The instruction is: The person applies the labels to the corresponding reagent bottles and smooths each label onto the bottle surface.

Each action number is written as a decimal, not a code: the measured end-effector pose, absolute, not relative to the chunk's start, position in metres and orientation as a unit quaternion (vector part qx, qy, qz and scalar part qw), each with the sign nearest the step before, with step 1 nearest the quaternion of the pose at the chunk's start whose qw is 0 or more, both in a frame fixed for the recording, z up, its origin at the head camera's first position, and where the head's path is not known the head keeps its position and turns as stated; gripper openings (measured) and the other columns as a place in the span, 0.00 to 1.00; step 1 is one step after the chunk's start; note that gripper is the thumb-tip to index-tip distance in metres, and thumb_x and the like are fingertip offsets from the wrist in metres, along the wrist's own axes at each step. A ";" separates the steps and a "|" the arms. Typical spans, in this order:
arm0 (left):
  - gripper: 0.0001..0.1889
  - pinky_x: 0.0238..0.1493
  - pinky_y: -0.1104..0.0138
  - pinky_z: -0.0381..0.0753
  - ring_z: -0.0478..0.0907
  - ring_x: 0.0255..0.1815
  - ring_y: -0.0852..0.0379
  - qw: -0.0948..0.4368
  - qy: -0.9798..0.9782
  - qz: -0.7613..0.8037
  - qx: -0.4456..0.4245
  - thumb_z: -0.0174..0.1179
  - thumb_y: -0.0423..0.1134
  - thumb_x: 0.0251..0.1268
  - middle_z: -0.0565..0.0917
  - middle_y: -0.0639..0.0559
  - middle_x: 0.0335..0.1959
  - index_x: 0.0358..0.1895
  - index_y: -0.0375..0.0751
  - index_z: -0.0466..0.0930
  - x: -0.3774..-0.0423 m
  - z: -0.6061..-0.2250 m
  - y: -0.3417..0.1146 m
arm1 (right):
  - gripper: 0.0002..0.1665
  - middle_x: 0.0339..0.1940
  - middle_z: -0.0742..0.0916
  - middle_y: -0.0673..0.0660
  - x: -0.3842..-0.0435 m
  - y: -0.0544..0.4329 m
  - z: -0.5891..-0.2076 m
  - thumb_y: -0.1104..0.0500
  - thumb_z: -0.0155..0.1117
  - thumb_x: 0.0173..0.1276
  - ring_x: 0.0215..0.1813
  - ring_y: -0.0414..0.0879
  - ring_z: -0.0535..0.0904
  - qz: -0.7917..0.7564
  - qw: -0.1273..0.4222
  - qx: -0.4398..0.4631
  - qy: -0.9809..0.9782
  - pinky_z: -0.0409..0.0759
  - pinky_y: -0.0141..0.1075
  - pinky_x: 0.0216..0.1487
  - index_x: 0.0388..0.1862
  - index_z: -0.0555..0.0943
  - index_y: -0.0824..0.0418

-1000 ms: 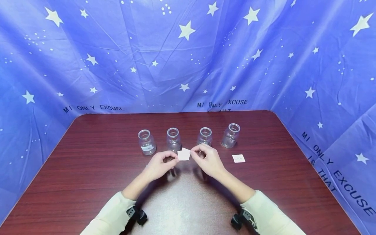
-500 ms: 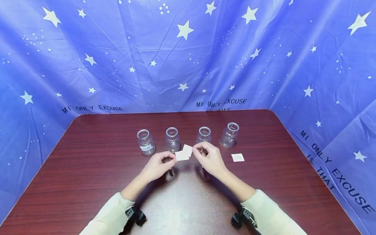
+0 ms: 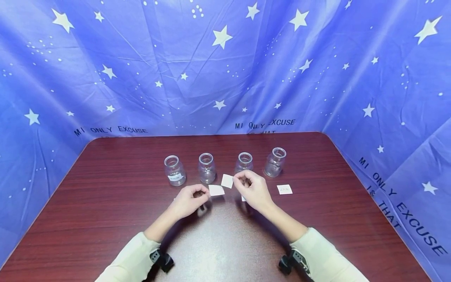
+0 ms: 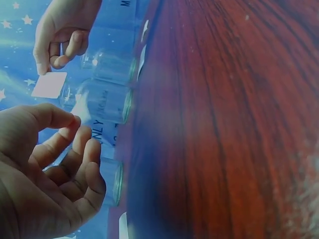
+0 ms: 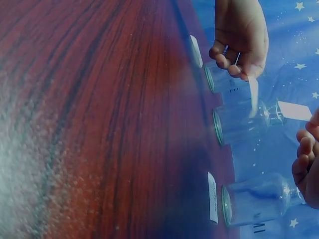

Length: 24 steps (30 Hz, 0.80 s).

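In the head view, my left hand (image 3: 190,199) pinches a white paper slip (image 3: 216,190) between thumb and index finger. My right hand (image 3: 255,192) holds a white paper square (image 3: 227,181) by its edge, slightly higher and tilted. A small gap separates the two papers, and both are raised over the table. From the left wrist, the slip (image 4: 81,107) shows thin and bent at the left fingertips. The right wrist view has the square (image 5: 295,110) reaching out flat from the right fingers. Which piece is a sticker and which its backing, I cannot tell.
Several open glass jars stand in a row behind the hands; the leftmost jar (image 3: 175,171) bears a white label (image 3: 175,177). A written paper label (image 3: 284,189) lies on the dark red table (image 3: 105,219) at right. Another white corner (image 3: 244,198) peeks from beneath the right hand.
The two papers overlapped a second ago and have now come apart. My right hand has moved slightly right with its square, my left slightly left and down with its slip.
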<state>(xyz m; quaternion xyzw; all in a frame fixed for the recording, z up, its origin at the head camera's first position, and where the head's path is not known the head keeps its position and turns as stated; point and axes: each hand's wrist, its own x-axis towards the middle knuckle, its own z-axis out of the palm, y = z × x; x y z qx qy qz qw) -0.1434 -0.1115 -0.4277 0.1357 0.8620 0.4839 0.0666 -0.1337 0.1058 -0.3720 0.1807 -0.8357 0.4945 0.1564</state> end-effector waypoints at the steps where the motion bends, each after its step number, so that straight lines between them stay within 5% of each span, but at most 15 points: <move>1: 0.03 0.29 0.74 0.73 0.75 0.24 0.64 0.068 0.866 0.478 0.133 0.59 0.37 0.59 0.82 0.53 0.25 0.32 0.43 0.81 -0.143 -0.428 -0.111 | 0.03 0.17 0.77 0.56 -0.134 0.106 -0.372 0.72 0.60 0.58 0.18 0.34 0.62 0.494 0.157 0.182 -0.836 0.59 0.21 0.21 0.28 0.80 0.69; 24: 0.05 0.25 0.67 0.70 0.70 0.19 0.65 0.061 0.952 0.286 0.095 0.61 0.40 0.49 0.75 0.64 0.13 0.20 0.53 0.77 -0.134 -0.428 -0.109 | 0.03 0.18 0.78 0.55 -0.135 0.104 -0.387 0.71 0.61 0.59 0.18 0.34 0.63 0.500 0.146 0.182 -0.834 0.60 0.21 0.21 0.28 0.81 0.66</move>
